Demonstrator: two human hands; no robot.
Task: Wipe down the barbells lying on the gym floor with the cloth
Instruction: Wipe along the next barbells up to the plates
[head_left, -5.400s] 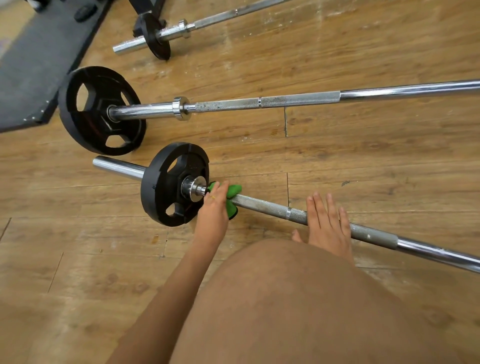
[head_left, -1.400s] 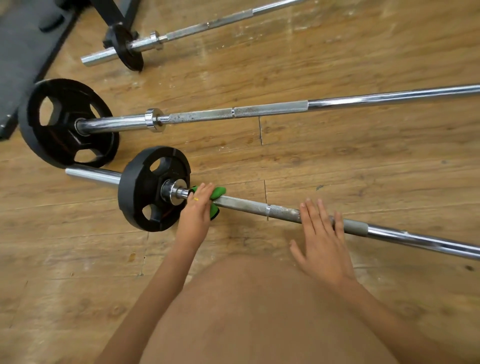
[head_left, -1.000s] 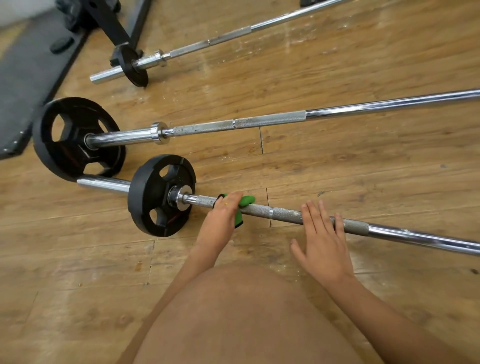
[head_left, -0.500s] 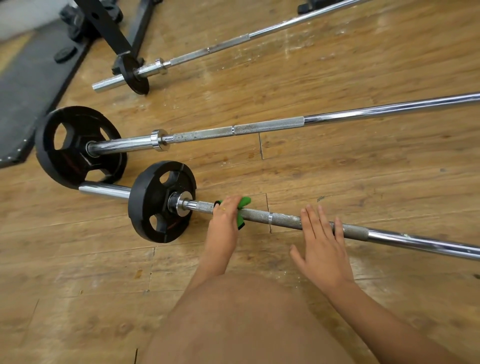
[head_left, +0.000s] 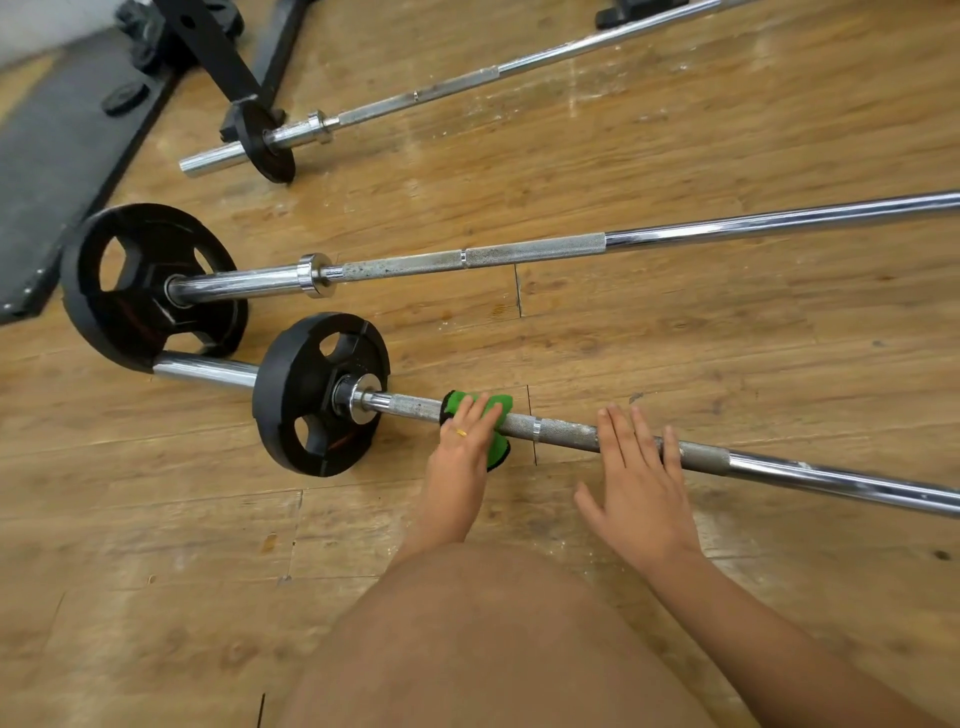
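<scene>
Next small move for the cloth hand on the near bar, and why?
Probably slide the left hand with the green cloth rightward along the near barbell: the cloth wraps it right of the plate, and the speckled knurling toward the flat right hand looks unwiped.

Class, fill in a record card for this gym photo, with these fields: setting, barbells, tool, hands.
Setting: wooden floor, dark mat at far left
Barbells: three on the floor: nearest barbell, middle barbell, far barbell
Tool: green cloth on the nearest barbell's shaft, a little right of its black plate
Hands: left hand holds the cloth on the shaft; right hand lies flat on it further right
</scene>
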